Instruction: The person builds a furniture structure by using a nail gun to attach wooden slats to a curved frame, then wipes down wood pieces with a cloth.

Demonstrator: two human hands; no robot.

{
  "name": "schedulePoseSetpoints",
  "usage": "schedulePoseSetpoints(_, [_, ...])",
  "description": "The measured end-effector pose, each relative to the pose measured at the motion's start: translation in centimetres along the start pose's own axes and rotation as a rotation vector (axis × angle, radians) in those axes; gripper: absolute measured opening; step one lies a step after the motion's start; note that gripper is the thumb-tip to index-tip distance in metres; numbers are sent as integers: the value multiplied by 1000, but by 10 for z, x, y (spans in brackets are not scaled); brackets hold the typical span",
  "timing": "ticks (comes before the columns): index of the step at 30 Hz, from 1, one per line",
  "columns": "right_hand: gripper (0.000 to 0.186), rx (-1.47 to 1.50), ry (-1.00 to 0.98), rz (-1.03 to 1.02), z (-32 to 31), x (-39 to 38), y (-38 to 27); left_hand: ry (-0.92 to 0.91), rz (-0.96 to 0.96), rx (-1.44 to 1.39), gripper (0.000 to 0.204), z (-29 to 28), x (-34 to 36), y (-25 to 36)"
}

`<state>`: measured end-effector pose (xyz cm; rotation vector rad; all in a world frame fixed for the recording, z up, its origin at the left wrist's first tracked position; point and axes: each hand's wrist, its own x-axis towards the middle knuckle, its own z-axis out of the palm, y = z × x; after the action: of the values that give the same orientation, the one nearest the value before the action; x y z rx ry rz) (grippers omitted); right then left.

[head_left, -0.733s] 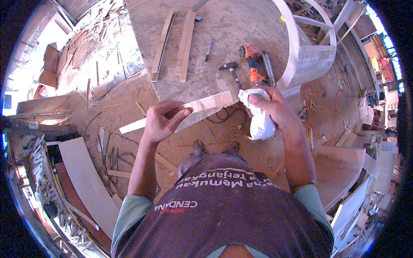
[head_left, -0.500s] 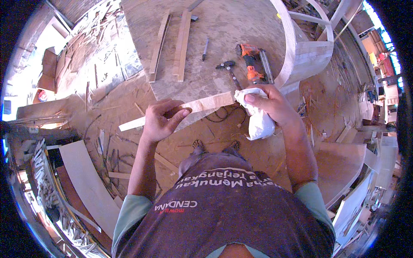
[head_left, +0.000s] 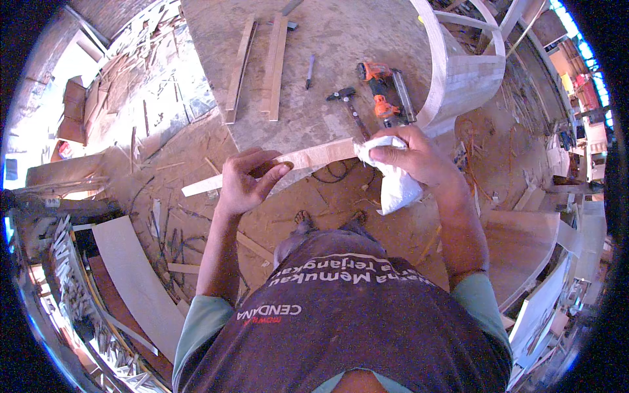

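Note:
My left hand (head_left: 252, 180) is closed around a narrow, pale wooden strip (head_left: 322, 154), its thumb and fingers pinching the strip's edges. The strip slants up to the right across the front of the workbench. At its right end, my right hand (head_left: 419, 157) squeezes a soft white bag (head_left: 398, 188), thumb on top. The bag's gathered upper part is against or very near the strip's end; its lower part hangs below the fingers. What the bag contains is hidden.
On the workbench (head_left: 327, 46) lie an orange and black nail gun (head_left: 382, 92), a hammer (head_left: 351, 108), a pen (head_left: 310, 72) and several wooden strips (head_left: 275, 72). A curved wooden frame (head_left: 468, 82) stands at the right. Scraps litter the floor; curved panels (head_left: 141, 281) lean at the left.
My right hand and the white bag have shifted slightly right, and the bag's lower end has swung right. My left hand keeps its grip on the strip.

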<state>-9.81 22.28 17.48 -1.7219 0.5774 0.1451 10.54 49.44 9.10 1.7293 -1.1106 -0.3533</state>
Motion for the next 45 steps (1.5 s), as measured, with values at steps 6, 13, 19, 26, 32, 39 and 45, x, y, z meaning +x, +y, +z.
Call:
schedulePoseSetpoints(6, [45,-65,3,-24,-18,-5,42,136,-241,-146,25,7,-3,-15])
schedulePoseSetpoints(13, [42,367,303,-1,13,-2,35,102,-440,-514,23,-24,-6,28])
schedulePoseSetpoints(19, [37,584,480,-188,36,19,11,176,-284,-568,41,-6,7,31])
schedulePoseSetpoints(26, [36,477,449,-423,56,25,-41,153,-344,-860,37,5,14,39])
schedulePoseSetpoints(32, [40,378,502,-522,56,41,-61,153,-356,-886,36,12,15,44])
schedulePoseSetpoints(39, [39,495,469,-527,61,47,-72,91,-362,-974,36,10,12,44])
schedulePoseSetpoints(45, [40,484,459,-473,57,54,-67,176,-374,-966,36,15,19,53])
